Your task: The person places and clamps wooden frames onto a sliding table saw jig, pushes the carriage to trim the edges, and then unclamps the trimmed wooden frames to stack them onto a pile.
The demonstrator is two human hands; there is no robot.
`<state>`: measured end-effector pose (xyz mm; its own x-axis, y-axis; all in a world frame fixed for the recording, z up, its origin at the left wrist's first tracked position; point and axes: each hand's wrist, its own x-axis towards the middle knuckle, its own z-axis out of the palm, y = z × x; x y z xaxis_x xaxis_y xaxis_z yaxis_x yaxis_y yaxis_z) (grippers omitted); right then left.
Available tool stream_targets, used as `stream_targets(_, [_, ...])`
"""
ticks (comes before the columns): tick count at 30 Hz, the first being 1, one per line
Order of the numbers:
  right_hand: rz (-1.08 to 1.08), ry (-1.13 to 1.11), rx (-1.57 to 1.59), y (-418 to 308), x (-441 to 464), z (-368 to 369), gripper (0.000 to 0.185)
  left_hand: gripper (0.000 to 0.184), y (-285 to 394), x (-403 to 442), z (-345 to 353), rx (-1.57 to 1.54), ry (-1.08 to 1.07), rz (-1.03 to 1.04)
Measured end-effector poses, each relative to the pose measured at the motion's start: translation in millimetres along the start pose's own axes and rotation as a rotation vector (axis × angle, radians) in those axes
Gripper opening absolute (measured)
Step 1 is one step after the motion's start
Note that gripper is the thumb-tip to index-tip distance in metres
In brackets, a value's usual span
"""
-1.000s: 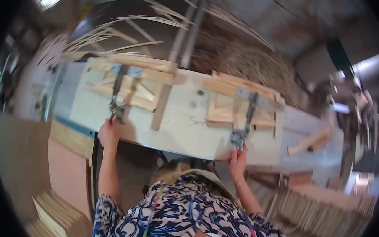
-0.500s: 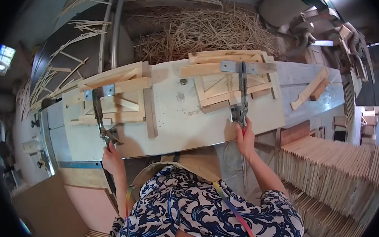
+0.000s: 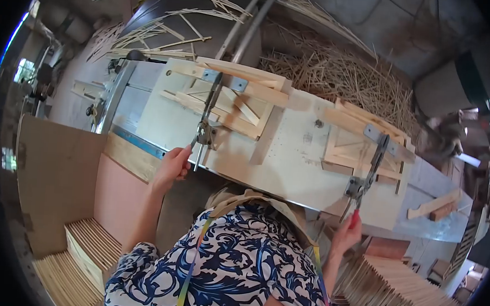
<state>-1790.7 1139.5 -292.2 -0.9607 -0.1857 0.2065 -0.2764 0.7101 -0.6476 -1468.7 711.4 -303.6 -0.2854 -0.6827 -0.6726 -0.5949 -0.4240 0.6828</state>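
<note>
My left hand (image 3: 172,166) is closed around the handle of the left toggle clamp (image 3: 205,129), at the bench's near side. That clamp's arm reaches over the left wooden frame (image 3: 261,123), ending at a metal plate on a wooden bar. On the other side, my right hand (image 3: 346,235) grips the red handle of the right toggle clamp (image 3: 357,187). Its arm runs to a metal plate on a bar across the right wooden frame (image 3: 335,153). Both frames have diagonal pieces and lie on a pale board (image 3: 289,156).
Thin wood offcuts (image 3: 340,69) are heaped behind the bench, beside metal rails (image 3: 252,27). A notched wooden piece (image 3: 435,204) rests on the bench's right end. Stacked wooden strips (image 3: 411,286) stand at lower right, others (image 3: 90,250) at lower left.
The view has swung left, so the bench and clamps appear farther right and tilted clockwise. Both hands remain on the clamp handles.
</note>
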Motion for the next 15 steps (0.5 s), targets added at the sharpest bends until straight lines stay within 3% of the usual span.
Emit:
stream_targets(6, [-0.010,-0.108,-0.030,-15.3,27.5,-55.7,0.035,0.037,32.2,-40.1,-22.3,-0.386,-0.139,-0.153])
stream_targets(8, [0.091,-0.071,-0.085,-31.2,33.4,-59.8,0.035,0.048,58.1,-45.8,-26.8,-0.646,-0.198,0.072])
stream_targets(13, [0.151,0.028,0.136,-103.1,63.7,-66.6,0.044,0.058,79.0,-54.1,-46.5,-0.519,-0.231,0.175])
stream_targets(15, [-0.017,0.061,-0.219,-125.7,75.4,-75.5,0.046,0.063,66.1,-47.7,-67.9,-0.513,-0.350,0.214])
